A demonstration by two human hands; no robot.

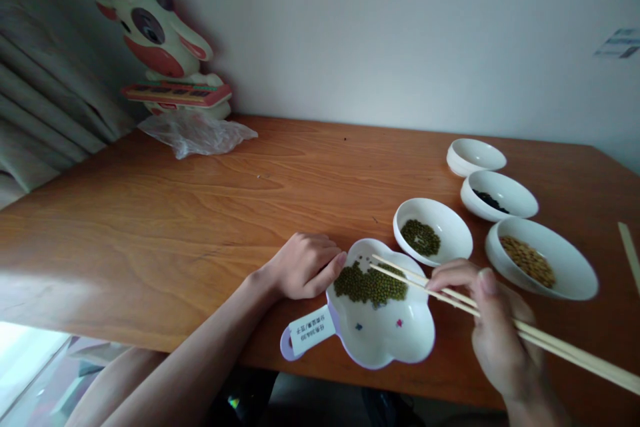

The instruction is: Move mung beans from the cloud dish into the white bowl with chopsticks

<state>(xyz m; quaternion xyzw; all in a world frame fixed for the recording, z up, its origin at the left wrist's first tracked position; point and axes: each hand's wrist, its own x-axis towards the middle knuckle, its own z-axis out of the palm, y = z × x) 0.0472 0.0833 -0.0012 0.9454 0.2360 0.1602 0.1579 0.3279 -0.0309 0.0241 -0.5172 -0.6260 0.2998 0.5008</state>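
Note:
My right hand (505, 327) is closed around a pair of wooden chopsticks (565, 348). Their tips reach over a white flower-shaped dish (373, 343) with a lilac rim and a labelled handle (313, 330). Mung beans (370, 285) lie heaped in the dish's upper part, close under the tips. Whether a bean is between the tips is too small to tell. My left hand (310, 267) rests at the dish's left edge with curled fingers, its thumb on the rim. Just beyond the dish stands a white bowl (453, 227) with more mung beans (421, 238) inside.
Right of centre stand a bowl (575, 267) of tan beans (527, 260), a bowl (515, 193) of dark beans (491, 200) and another white bowl (475, 155). A cow toy (165, 47) and a plastic bag (197, 133) sit back left. A pale stick (629, 250) lies far right.

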